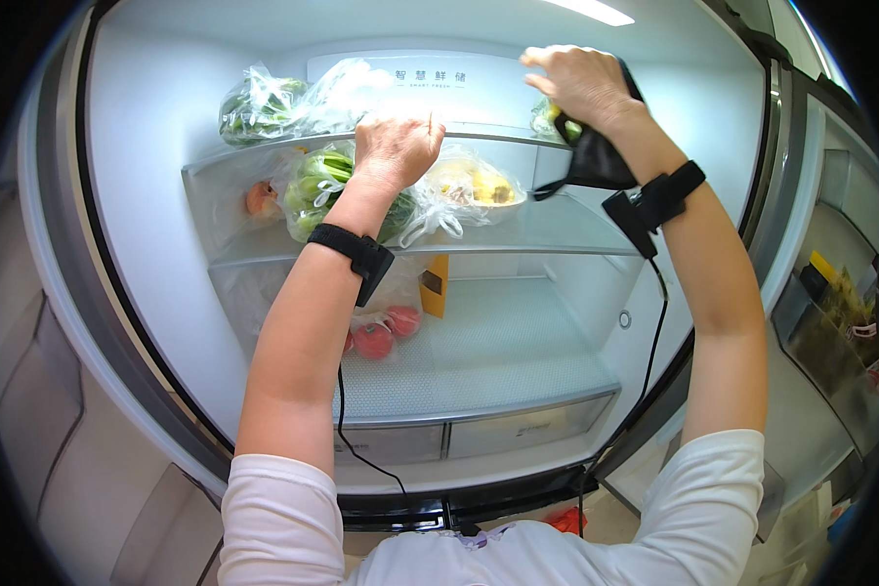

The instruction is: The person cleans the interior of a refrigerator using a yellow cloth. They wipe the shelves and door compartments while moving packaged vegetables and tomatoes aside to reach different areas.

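Both my arms reach into a lit refrigerator. My left hand (399,146) is at the front edge of the top shelf (483,132), its fingers curled and mostly hidden; what they hold, if anything, cannot be told. Just left of it lies a clear plastic bag of green vegetables (264,106). My right hand (575,84) is raised above the top shelf's right part, fingers bent. A black bag or cloth with a strap (597,157) hangs beneath it, partly behind the wrist; how it is held is unclear. Another bag with green and yellow produce (546,117) is beside it.
The middle shelf holds bagged leafy greens (315,187), a bag with yellow food (480,183) and an orange-brown item (262,199). Below are bagged red fruits (373,340) and a yellow carton (434,286). Drawers (527,432) lie underneath; open doors with bins (813,366) flank both sides.
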Motion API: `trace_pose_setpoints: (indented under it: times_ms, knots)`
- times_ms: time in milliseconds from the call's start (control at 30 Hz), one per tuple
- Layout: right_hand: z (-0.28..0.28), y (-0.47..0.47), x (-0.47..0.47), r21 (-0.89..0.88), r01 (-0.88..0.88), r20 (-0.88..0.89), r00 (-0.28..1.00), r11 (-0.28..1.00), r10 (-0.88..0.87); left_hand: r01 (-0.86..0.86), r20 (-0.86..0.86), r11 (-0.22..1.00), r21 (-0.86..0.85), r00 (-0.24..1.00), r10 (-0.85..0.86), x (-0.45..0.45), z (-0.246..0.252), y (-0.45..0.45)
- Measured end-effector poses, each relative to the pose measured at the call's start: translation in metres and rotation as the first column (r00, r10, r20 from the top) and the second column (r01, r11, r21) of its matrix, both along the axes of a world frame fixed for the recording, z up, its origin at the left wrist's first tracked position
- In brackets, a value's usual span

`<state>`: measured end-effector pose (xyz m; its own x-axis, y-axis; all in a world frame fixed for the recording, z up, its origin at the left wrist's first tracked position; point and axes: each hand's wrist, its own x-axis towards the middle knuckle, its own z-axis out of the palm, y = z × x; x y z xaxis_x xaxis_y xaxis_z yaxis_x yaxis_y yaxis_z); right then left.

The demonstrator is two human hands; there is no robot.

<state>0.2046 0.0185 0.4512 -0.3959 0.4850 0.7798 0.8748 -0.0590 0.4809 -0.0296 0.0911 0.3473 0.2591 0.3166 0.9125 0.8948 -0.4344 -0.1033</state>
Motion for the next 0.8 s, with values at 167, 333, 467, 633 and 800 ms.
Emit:
trace_pose_setpoints:
  times_ms: [167,333,467,633,800]
  knots:
    - [-0.008,0.019,-0.056,0.313,-0.679,0.640,0.668,0.664,0.381,-0.004,0.037,0.998,0.059,0.999,0.001,0.001,0.001,-0.003]
    - [-0.012,0.049,-0.053,-0.245,-0.251,0.005,0.965,0.936,0.261,0.090,0.012,0.983,0.161,0.996,-0.093,-0.002,0.001,0.001]
    - [-0.021,0.057,-0.039,-0.408,-0.225,-0.310,0.946,0.885,0.098,0.093,0.031,0.984,0.153,0.995,-0.098,-0.001,-0.001,0.005]
    - [-0.013,0.055,-0.030,-0.783,-0.419,-0.407,0.904,0.460,0.132,0.128,0.038,0.983,0.132,0.990,-0.134,0.000,-0.002,0.006]
    - [0.000,0.068,-0.026,-0.801,-0.002,-0.275,0.889,0.598,-0.366,0.240,-0.062,0.969,0.063,0.970,-0.236,-0.018,0.000,0.002]
